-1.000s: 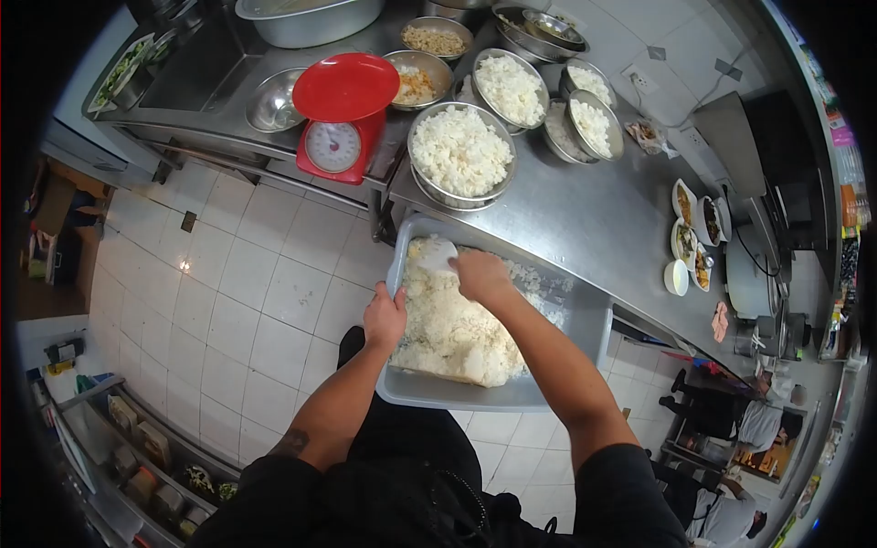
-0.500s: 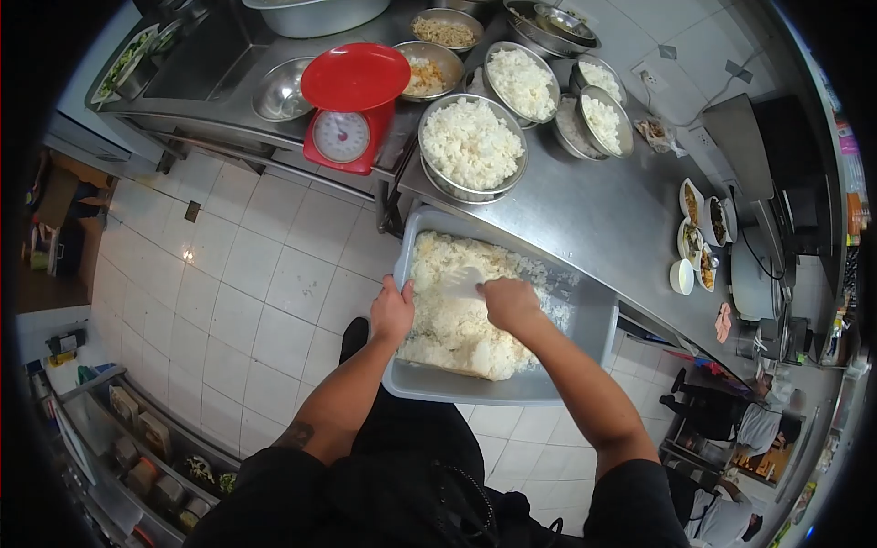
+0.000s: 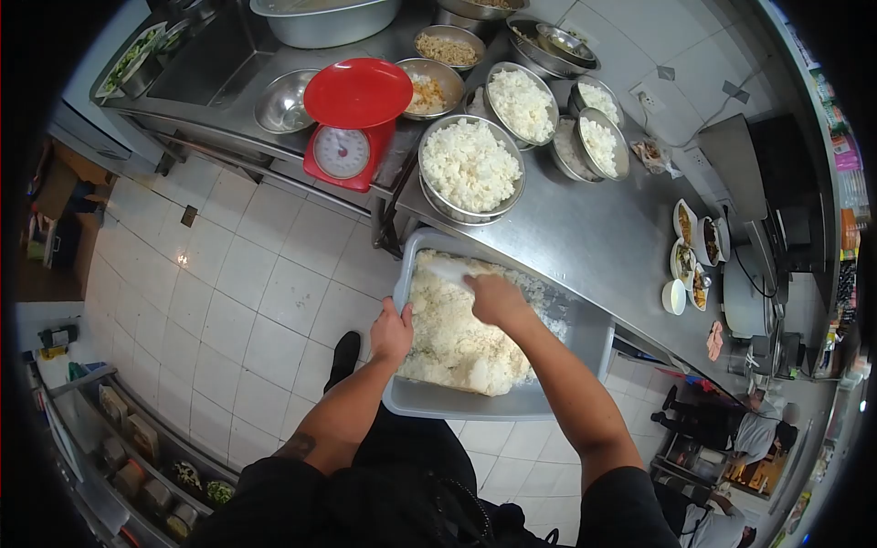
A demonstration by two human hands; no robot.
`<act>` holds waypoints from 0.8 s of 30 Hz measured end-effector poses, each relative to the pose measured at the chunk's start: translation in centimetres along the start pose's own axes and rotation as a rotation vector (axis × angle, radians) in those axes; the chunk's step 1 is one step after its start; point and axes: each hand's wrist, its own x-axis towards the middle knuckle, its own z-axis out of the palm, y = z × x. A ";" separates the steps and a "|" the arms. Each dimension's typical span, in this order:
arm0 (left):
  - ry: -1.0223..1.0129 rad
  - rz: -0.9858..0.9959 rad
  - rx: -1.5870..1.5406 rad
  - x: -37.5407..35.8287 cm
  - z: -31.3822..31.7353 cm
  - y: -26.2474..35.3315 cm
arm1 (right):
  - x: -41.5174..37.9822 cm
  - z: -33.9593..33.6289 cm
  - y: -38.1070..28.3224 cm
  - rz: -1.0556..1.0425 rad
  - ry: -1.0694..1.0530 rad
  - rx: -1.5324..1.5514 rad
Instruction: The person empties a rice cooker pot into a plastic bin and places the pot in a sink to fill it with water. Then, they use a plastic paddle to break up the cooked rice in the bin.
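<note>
A grey plastic tub (image 3: 592,342) holds a large mass of cooked white rice (image 3: 443,329), heaped toward its left side. My left hand (image 3: 392,331) is closed over the tub's left rim. In my right hand (image 3: 498,300) is the handle of a white rice paddle (image 3: 448,268), whose blade lies against the rice near the tub's far left corner. Loose grains cling to the tub's bare floor on the right. Just beyond the tub, a metal bowl heaped with rice (image 3: 470,166) stands on the counter's corner.
A red kitchen scale (image 3: 343,155) stands on the steel counter (image 3: 585,233), left of several rice-filled bowls (image 3: 523,105). An empty metal bowl (image 3: 285,102) sits beside it. Small white dishes of food (image 3: 685,260) lie at right. Two people (image 3: 731,425) are at the far right.
My right hand and the paddle have moved left and toward the tub's far left corner. The left hand stays on the rim. The view has shifted slightly.
</note>
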 end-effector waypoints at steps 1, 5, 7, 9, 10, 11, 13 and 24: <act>0.006 -0.001 0.001 -0.1 0.6 -0.3 | 2.3 1.1 0.1 -0.008 0.066 -0.014; 0.045 0.005 0.029 0.2 1.1 -0.2 | 9.6 9.2 -3.0 0.158 0.101 0.124; 0.043 0.009 0.035 0.0 1.1 -0.7 | 7.6 10.9 -3.6 0.194 0.120 0.216; 0.052 0.033 0.005 0.1 1.5 -0.3 | 4.3 11.0 -2.5 0.243 0.168 0.276; 0.050 0.039 -0.010 0.3 1.4 -0.4 | 2.1 10.6 -1.3 0.197 0.117 0.251; 0.044 0.035 -0.021 0.1 1.4 -0.7 | 0.2 9.9 -0.1 0.148 0.054 0.226; 0.032 0.020 -0.001 -0.1 1.2 -0.7 | -3.5 8.1 3.4 0.096 0.013 0.151; 0.028 0.067 0.040 0.1 1.1 -0.5 | 3.1 11.1 2.3 0.420 0.064 0.309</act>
